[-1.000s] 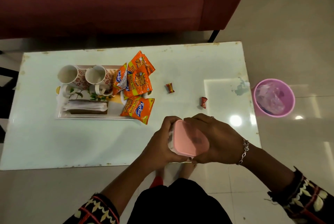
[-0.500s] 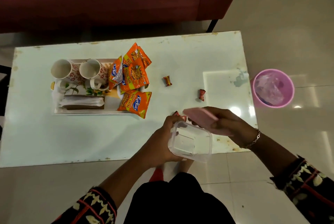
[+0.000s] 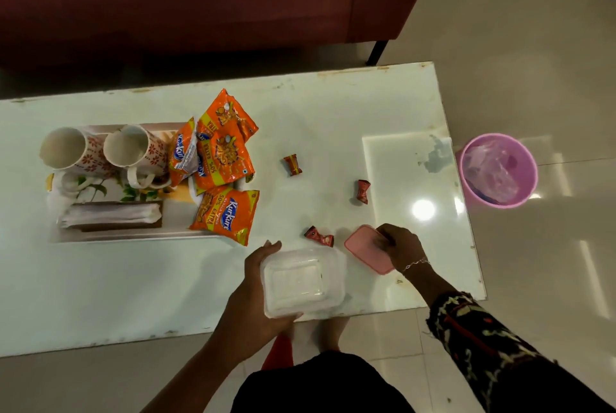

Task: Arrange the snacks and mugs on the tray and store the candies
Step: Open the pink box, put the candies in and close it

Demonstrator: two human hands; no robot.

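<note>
My left hand (image 3: 256, 292) grips an empty clear plastic container (image 3: 301, 281) over the table's near edge. My right hand (image 3: 401, 247) presses a pink lid (image 3: 365, 247) flat on the table just right of the container. Three red wrapped candies lie loose: one (image 3: 319, 236) by the container, one (image 3: 292, 164) farther back, one (image 3: 363, 191) to the right. On the left a tray (image 3: 110, 236) carries two patterned mugs (image 3: 71, 149) (image 3: 135, 149), a napkin stack (image 3: 110, 215) and several orange snack packets (image 3: 225, 149), one packet (image 3: 226, 214) overhanging the tray's edge.
The white table (image 3: 333, 106) ends close on the right. A pink bin (image 3: 498, 170) with a plastic liner stands on the floor past that edge. A dark red sofa (image 3: 200, 2) runs along the far side. My feet show under the near edge.
The pink lid came off the container. My right hand carried it to the right and down onto the table, while my left hand kept the open container.
</note>
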